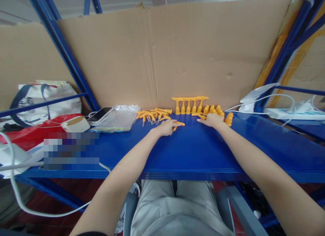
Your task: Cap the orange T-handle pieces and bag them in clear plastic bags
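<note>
My left hand (167, 127) is closed round an orange corkscrew (179, 124); its handle sticks out to the right and a bit of metal spiral shows below the fingers. My right hand (214, 121) has its fingers curled at an orange plastic piece (198, 115) that juts out to the left; the hand hides the rest of it. Behind the left hand lies a heap of orange corkscrews (152, 114) with bare spirals. Several assembled T-shaped corkscrews (188, 106) stand upright in a row at the back. Short orange sleeves (229, 119) stand around the right hand, partly covered by it.
The blue tabletop (188, 151) ends at a front edge by my lap. Cardboard (198, 53) walls the back. To the left are a clear plastic bag (122, 119), a phone (101, 114), a red bag (48, 127) and a white tote (50, 100). A power strip (294, 113) with cables lies at right.
</note>
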### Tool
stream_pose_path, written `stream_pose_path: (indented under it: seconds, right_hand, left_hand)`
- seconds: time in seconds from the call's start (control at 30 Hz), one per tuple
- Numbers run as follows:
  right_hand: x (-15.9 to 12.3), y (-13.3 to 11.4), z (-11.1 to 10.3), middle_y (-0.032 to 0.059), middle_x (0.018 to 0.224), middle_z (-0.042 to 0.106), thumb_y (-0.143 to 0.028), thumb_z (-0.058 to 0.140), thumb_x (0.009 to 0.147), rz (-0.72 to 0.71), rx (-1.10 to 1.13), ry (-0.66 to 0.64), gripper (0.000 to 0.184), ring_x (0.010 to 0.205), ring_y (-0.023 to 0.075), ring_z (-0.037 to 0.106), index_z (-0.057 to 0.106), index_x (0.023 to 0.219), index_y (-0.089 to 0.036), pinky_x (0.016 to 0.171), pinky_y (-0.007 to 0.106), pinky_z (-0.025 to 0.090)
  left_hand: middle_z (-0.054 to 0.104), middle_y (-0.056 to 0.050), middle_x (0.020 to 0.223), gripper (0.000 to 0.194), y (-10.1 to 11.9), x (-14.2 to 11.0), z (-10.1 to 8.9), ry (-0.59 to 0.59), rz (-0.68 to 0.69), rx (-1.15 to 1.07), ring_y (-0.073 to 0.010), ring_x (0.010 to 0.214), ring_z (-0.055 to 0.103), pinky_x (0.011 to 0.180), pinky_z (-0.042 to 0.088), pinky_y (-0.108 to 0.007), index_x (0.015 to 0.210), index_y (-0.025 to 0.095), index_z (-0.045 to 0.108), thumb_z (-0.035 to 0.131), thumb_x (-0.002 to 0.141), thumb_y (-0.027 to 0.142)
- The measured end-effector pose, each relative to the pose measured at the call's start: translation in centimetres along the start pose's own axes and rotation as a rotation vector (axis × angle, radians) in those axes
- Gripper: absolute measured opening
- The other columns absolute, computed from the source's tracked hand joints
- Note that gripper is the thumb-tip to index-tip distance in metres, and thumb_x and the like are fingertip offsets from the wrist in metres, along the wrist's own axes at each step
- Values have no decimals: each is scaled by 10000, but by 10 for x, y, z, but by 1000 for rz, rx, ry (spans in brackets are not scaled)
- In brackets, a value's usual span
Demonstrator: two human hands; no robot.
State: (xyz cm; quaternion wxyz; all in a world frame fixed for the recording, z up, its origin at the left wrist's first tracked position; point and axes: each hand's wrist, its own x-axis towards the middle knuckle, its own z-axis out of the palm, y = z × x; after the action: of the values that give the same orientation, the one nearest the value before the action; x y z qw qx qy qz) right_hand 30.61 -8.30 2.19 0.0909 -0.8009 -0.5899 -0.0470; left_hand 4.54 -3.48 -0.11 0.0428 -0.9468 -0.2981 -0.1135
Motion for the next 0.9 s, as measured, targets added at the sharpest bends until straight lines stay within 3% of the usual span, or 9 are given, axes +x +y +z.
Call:
stream_pose_path:
  seconds: [0.1,0.23,0.4,0.5,0.63,0.9]
  right_hand:
    - [2,2,-7,272,1247,625,-611,408,933,32,21,76,679,1189,372,584,628,1271,-64,946,459,448]
    - [10,7,-19,254,1188,658,-345,343,981,81,57,178,487,1147,331,615,615,1250,-44,913,394,467]
    - [25,13,-22,210,1280,613,-159,352,923,-62,-11,258,426,1206,289,560,609,1258,-95,933,364,449]
    - [33,13,-19,193,1342,580,-146,393,901,-111,-86,216,436,1253,308,508,609,1280,-127,982,439,418]
    - [44,10,-12,195,1244,643,-175,479,867,-89,-149,87,390,1184,317,550,673,1204,-148,974,503,403]
    - [51,5,-3,208,1208,655,-162,488,868,-57,-101,135,396,1133,307,588,641,1228,-107,968,487,384]
  left_hand:
    - [614,-46,1355,451,3,0,-3,-35,-24,12,-213,1233,568,1049,438,-374,1282,300,640,463,891,161]
    - [646,-53,1251,444,8,-1,-7,-46,-85,34,-221,1177,578,1034,436,-355,1266,285,660,450,891,172]
    - [649,-68,1106,482,7,-3,-10,-15,-112,82,-218,1075,598,964,454,-341,1307,300,634,451,887,149]
    - [658,-100,1064,439,4,-3,-10,-19,-130,91,-232,1027,615,926,473,-354,1303,248,640,424,924,199]
    - [697,-92,1087,382,3,-3,-11,-63,-117,31,-222,1032,631,931,485,-330,1214,202,674,428,922,225]
    - [710,-85,1104,308,13,-4,-22,-146,-242,5,-225,1023,662,869,507,-300,1132,188,650,478,881,237]
